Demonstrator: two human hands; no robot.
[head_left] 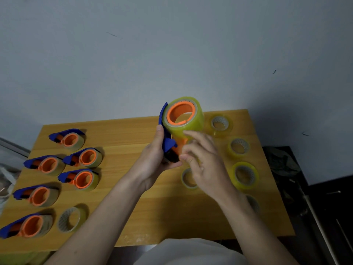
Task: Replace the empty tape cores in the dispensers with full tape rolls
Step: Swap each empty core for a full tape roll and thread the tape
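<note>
Your left hand (155, 159) grips the blue-and-orange tape dispenser (170, 144), held up above the wooden table (145, 213), with a full yellowish tape roll (188, 119) seated on its orange hub. Your right hand (205, 165) touches the roll's lower side, fingers loosely spread. Six loaded dispensers (80, 178) lie at left; loose rolls (245, 175) lie at right.

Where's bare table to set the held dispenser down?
Bare wood lies in the table's middle strip, between the six dispensers at left and the loose rolls at right, and along the near edge. Both side columns are crowded. The left hand grips the held dispenser.
</note>
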